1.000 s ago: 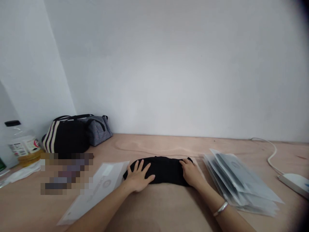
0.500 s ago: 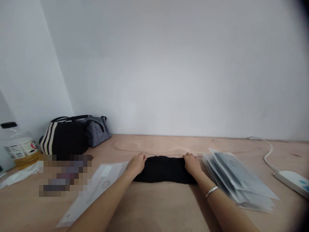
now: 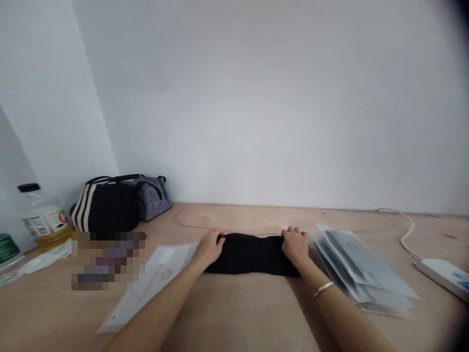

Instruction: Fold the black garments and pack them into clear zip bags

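Note:
A folded piece of black cloth (image 3: 252,256) lies flat on the table between my hands, wider than it is deep. What garment it is, I cannot make out. My left hand (image 3: 210,249) grips its left end, thumb on top and fingers bent at the far corner. At the right end, my right hand (image 3: 296,244) has its fingers curled over the upper corner, partly hiding the cloth. A frosted plastic bag (image 3: 150,286) with a printed logo lies flat beside my left forearm. Close to my right hand rests a stack of similar frosted bags (image 3: 361,264).
A black bag with white stripes (image 3: 110,208) and a striped bag (image 3: 152,198) stand by the wall. Left of them are a bottle of yellow liquid (image 3: 46,225) and a green spool (image 3: 8,248). A white power strip (image 3: 443,274) with a cord lies at the right.
My right hand has shifted slightly outward at the cloth's right end. The cloth's upper edge looks a little flatter. The view has turned slightly left.

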The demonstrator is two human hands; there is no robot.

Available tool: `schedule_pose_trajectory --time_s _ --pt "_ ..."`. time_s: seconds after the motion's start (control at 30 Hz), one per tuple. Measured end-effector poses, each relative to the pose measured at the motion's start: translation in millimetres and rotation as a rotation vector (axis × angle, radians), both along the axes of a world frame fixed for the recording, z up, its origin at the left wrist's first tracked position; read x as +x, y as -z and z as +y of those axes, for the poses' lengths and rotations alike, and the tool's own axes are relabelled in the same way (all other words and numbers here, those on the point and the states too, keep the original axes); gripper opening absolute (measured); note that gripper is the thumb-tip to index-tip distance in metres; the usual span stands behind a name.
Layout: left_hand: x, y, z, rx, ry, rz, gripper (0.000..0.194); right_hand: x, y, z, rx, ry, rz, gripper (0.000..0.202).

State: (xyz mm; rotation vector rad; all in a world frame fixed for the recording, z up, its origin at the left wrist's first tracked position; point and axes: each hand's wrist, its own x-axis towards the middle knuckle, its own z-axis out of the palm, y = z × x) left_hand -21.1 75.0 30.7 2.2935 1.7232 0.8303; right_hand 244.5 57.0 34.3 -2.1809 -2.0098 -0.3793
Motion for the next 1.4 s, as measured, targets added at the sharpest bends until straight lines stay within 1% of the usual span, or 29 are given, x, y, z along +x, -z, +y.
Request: schedule_pose_trajectory --time_s 0.07,0.13,0.2,0.23,0.33,0.37,0.4,0.43,0.47,0.5,0.53,0.6,0.63,0.67,0.73,0.77,0.83,0.87,0.93,1.03,1.1,1.17,1.23,1.3,1.37,1.4 --pt "-4 -13.3 -11 -0.001 0.062 -0.041 0.014 1 -11.2 -16 0.05 -0.013 -0.022 0.03" --pt "-12 -27.4 -26 -0.018 0.142 -0.067 0.014 7 -21.5 -38 0.072 -0.051 -0.039 0.028" --pt "-23 -41.6 -45 -0.068 0.234 -0.074 0.013 16 -29.4 -66 0.026 -0.147 -0.033 0.026" --pt "-29 -48.6 -55 -0.117 0.288 -0.069 0.011 21 -32.4 -81 -0.043 -0.204 -0.002 0.025" --pt "-45 -66.3 -83 -0.4 0.48 -0.005 0.011 33 -38.7 -124 -0.29 -0.339 0.103 0.024" --pt "-47 -69.9 -91 -0.477 0.542 0.013 0.011 35 -40.4 -133 -0.372 -0.356 0.138 0.021" --pt "-46 -71.5 -96 -0.516 0.585 0.025 0.011 34 -41.8 -139 -0.429 -0.364 0.169 0.019" --pt "-44 -70.5 -100 -0.512 0.605 0.03 0.012 31 -42.7 -141 -0.459 -0.369 0.197 0.018" --pt "-39 -66.8 -103 -0.468 0.595 0.029 0.013 26 -42.7 -140 -0.452 -0.371 0.224 0.015" --pt "-33 -60.3 -104 -0.394 0.55 0.033 0.015 19 -41.5 -135 -0.41 -0.374 0.25 0.011" --pt "-25 -51.2 -105 -0.307 0.476 0.048 0.02 10 -38.6 -127 -0.343 -0.38 0.273 0.01" --pt "-10 -28.0 -105 -0.182 0.308 0.118 0.034 -7 -27.2 -110 -0.199 -0.391 0.31 0.024" --pt "-4 -15.6 -105 -0.174 0.245 0.175 0.04 -15 -18.9 -102 -0.166 -0.404 0.31 0.03" --pt "1 -3.9 -105 -0.195 0.222 0.231 0.046 -21 -9.4 -96 -0.167 -0.418 0.304 0.038" --pt "7 14.7 -106 -0.226 0.199 0.315 0.055 -27 10.9 -89 -0.25 -0.416 0.288 0.06" --pt "8 20.8 -107 -0.231 0.203 0.338 0.057 -28 20.4 -88 -0.288 -0.415 0.279 0.068" --pt "8 26.9 -109 -0.212 0.212 0.353 0.059 -26 35.0 -90 -0.324 -0.417 0.263 0.074" --pt "8 27.7 -109 -0.199 0.214 0.352 0.059 -24 39.7 -92 -0.321 -0.424 0.257 0.073" --pt "7 27.1 -110 -0.186 0.213 0.35 0.059 -23 43.3 -95 -0.304 -0.43 0.249 0.072" --pt "7 25.2 -110 -0.187 0.205 0.359 0.059 -24 35.5 -95 -0.274 -0.424 0.24 0.065" --pt "7 25.2 -110 -0.196 0.205 0.364 0.059 -21 23.1 -90 -0.205 -0.386 0.204 0.056" --pt "7 26.3 -110 -0.195 0.211 0.361 0.059 -11 7.5 -82 -0.091 -0.301 0.148 0.046" --pt "6 27.9 -110 -0.189 0.217 0.359 0.059 6 -7.6 -72 0.038 -0.151 0.079 0.041" --pt "5 29.1 -109 -0.19 0.22 0.362 0.059 28 -18.5 -62 0.155 0.092 -0.037 0.039" --pt "5 29.0 -108 -0.196 0.222 0.367 0.059 50 -24.1 -54 0.162 0.299 -0.088 0.038" --pt "5 28.5 -108 -0.198 0.222 0.369 0.059 59 -25.1 -51 0.123 0.331 -0.075 0.037"
